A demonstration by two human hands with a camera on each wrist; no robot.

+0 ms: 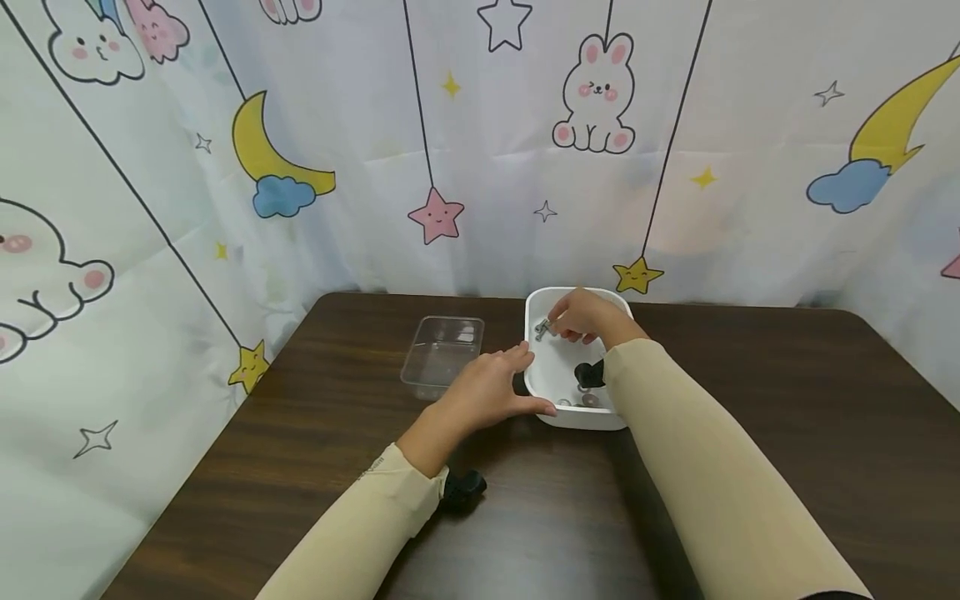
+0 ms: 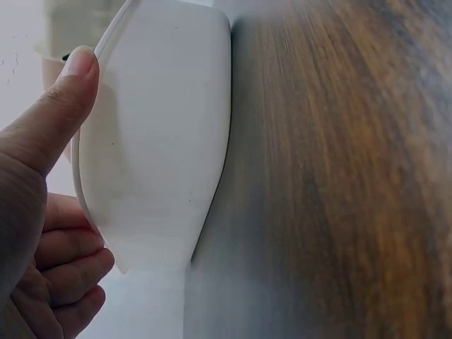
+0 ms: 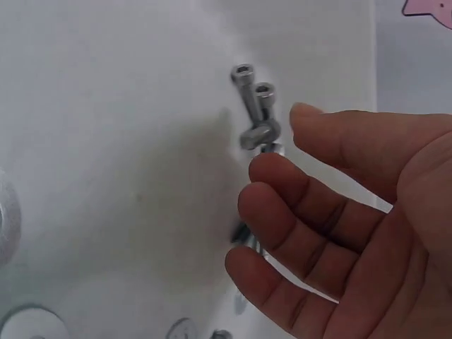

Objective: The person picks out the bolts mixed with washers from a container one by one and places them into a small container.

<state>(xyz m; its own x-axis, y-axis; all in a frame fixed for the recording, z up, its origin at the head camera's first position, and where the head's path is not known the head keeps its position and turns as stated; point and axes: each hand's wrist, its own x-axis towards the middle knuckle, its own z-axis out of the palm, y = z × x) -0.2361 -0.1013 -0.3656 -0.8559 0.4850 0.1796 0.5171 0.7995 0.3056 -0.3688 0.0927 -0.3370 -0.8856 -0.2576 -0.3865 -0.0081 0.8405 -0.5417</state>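
Observation:
A white plastic tub [image 1: 581,419] stands on the table. My left hand [image 1: 489,385] holds it at the near left corner, thumb along the front rim and fingers at the left side. In the left wrist view, thumb and bent fingers lie at the rim of the tub wall [image 2: 159,127]. Inside the tub, my right hand [image 1: 588,317] reaches down at the far left, fingers slightly bent and thumb apart. Right at its fingertips lies a small cluster of metal socket-head screws [image 3: 258,106], partly hidden by the fingers. Several round washers [image 1: 590,401] lie near the tub's front wall.
To the left of the tub sits a clear plastic container [image 1: 441,346]. Both stand toward the back of the dark wooden table [image 1: 772,400]. A printed curtain [image 1: 495,150] hangs just behind the table's far edge. Small black wrist cameras sit below both wrists.

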